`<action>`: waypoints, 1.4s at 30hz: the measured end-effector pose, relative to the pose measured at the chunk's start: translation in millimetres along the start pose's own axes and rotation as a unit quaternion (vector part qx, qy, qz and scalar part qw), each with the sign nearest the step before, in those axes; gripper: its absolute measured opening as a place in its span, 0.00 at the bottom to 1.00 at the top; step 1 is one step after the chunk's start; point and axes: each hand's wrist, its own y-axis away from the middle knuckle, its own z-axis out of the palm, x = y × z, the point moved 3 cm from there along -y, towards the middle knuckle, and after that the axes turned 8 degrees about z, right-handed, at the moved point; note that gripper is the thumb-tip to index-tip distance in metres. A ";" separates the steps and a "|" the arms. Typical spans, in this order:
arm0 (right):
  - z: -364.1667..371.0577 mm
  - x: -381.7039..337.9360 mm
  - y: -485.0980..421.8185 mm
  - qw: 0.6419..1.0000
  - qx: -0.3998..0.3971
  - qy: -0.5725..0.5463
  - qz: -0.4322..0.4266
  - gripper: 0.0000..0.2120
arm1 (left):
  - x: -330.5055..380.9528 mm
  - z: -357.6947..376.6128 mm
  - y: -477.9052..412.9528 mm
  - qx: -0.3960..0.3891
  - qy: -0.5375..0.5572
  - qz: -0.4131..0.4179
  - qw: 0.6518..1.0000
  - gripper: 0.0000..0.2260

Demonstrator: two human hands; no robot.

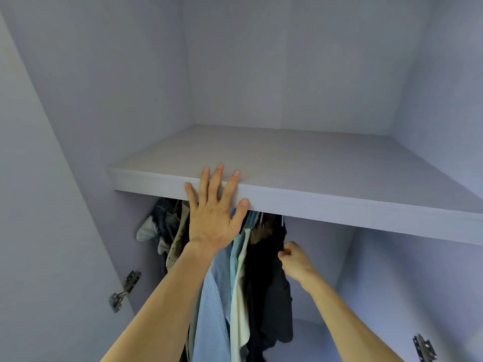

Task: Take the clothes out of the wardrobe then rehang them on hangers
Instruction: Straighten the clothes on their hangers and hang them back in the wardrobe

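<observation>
I look into an open pale wardrobe. Under its shelf (339,205) hang several clothes: a blue striped shirt (213,304), a cream garment (241,296), a black garment (264,278) and a dark navy one (281,309). More bunched clothes (167,231) hang at the far left. My left hand (215,207) lies flat with spread fingers against the shelf's front edge. My right hand (295,261) is lower, fingers curled, pinching the black garment's edge. The rail and the hangers' hooks are hidden behind the shelf.
The shelf top holds nothing that I can see. Metal door hinges sit at the lower left (124,291) and lower right (424,347). The wardrobe's side walls close in on both sides, with open space to the right of the hanging clothes.
</observation>
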 end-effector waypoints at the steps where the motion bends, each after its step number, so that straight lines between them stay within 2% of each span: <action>1: 7.9 3.6 0.9 1.000 -0.001 0.023 -0.004 0.06 | 0.2 0.1 -0.1 -0.002 0.000 -0.001 1.000 0.28; 7: 24.9 1.8 9.2 0.981 0.033 0.187 -0.045 0.17 | 2.5 -4.5 -0.5 -0.033 -0.005 -0.014 0.999 0.29; 13: 8.5 14.5 43.8 0.976 0.027 0.213 -0.035 0.28 | 8.6 -29.7 9.7 -0.076 0.017 -0.029 0.997 0.28; 17: 14.6 15.6 103.1 0.981 0.008 0.149 -0.123 0.23 | -3.4 -49.1 80.1 -0.124 0.047 -0.067 0.989 0.29; 22: 47.1 0.5 204.3 0.959 0.010 0.108 -0.263 0.17 | -32.6 -82.7 241.7 -0.231 0.026 -0.157 0.960 0.31; 29: 161.5 -10.5 321.4 0.908 -0.099 0.129 -0.386 0.16 | -48.0 -193.3 464.9 -0.339 -0.038 -0.353 0.871 0.30; 33: 249.9 -5.0 383.3 0.865 -0.203 0.148 -0.435 0.13 | -29.7 -282.1 581.1 -0.347 -0.064 -0.474 0.807 0.30; 36: 310.0 -3.9 439.3 0.810 -0.285 0.179 -0.480 0.14 | -0.8 -351.7 659.7 -0.313 -0.084 -0.573 0.753 0.28; 42: 396.2 -2.1 566.9 0.668 -0.415 0.231 -0.573 0.16 | 93.4 -471.1 786.9 -0.236 -0.141 -0.753 0.598 0.27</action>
